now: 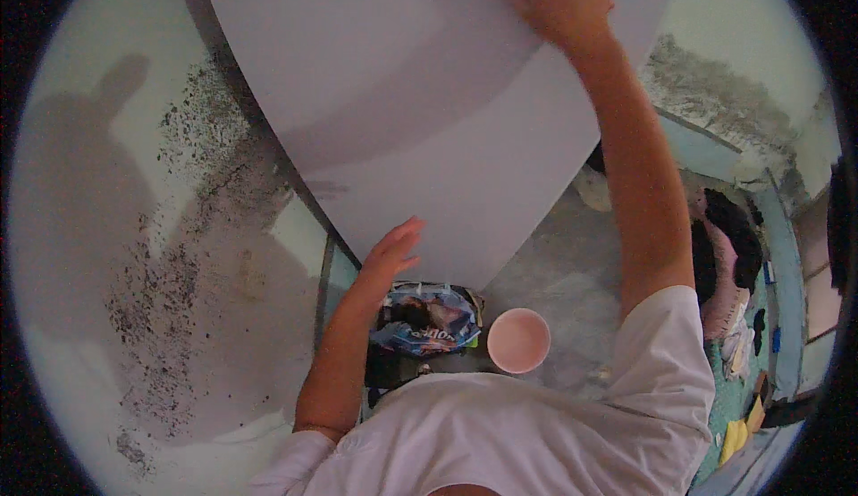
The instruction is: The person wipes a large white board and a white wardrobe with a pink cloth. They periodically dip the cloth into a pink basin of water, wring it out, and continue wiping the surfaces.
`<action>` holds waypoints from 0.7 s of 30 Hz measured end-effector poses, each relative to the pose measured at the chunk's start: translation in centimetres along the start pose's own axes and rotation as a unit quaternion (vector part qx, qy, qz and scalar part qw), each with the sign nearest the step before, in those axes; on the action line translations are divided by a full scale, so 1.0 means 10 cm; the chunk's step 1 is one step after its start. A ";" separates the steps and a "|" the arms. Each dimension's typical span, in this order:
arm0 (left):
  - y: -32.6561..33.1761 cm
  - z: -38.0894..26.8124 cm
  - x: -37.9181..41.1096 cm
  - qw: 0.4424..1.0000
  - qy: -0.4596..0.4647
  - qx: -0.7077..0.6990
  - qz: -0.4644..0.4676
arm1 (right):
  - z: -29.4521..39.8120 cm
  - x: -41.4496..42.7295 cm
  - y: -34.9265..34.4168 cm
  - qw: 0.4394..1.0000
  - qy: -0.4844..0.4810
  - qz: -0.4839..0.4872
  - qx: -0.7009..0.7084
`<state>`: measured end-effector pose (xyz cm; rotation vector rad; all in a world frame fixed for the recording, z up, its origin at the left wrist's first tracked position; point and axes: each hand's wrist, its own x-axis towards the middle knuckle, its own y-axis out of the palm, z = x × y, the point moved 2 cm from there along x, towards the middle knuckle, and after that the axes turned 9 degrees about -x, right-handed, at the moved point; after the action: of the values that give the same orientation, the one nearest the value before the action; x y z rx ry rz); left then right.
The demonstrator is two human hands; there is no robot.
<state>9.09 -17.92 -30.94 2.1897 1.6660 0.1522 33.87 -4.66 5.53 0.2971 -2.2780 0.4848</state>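
A large flat, pale panel (429,161), like a cabinet door or side, fills the upper middle of the view. My right hand (553,0) is raised at its top right, apparently against the surface; its fingertips lie partly hidden near the picture's upper edge. My left hand (395,251) is lower, near the panel's lower left part, with fingers apart and holding nothing. Whether it touches the panel is unclear. Just below it stands a printed bag (429,322) with blue and dark colours, and to its right a round pink bucket or basin (518,340).
On the left is a pale wall (228,335) with dark mould spots. Another stained wall (724,87) is at the right. Clothes (730,255) and a yellow item (734,441) lie at far right, on or near a green surface (707,452). Grey floor (570,268) shows beneath.
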 end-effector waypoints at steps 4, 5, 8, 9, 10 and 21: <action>-0.44 0.01 -0.12 0.998 0.014 -0.005 -0.067 | 1.18 -0.29 0.72 0.967 0.023 0.215 0.136; -0.51 -0.03 -0.13 0.997 0.016 0.004 -0.077 | 1.51 -0.52 0.90 0.933 0.020 0.276 0.229; -0.54 -0.19 -0.04 0.997 0.030 0.033 -0.071 | 2.11 -1.36 1.19 0.918 -0.132 0.293 0.230; -0.56 -0.24 -0.03 0.995 0.043 0.037 -0.076 | 2.11 -1.37 1.22 0.931 -0.206 0.251 0.165; -0.59 -0.29 -0.03 0.994 0.056 0.040 -0.080 | 2.12 -1.39 1.24 0.937 -0.271 0.197 0.098; -1.07 -0.17 0.10 0.979 0.142 0.035 -0.143 | 0.14 0.90 0.37 0.984 0.099 -0.029 -0.145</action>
<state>-0.82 -14.15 -33.37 2.0213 2.1529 0.3448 25.58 -2.50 10.39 0.1612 -2.1034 0.1407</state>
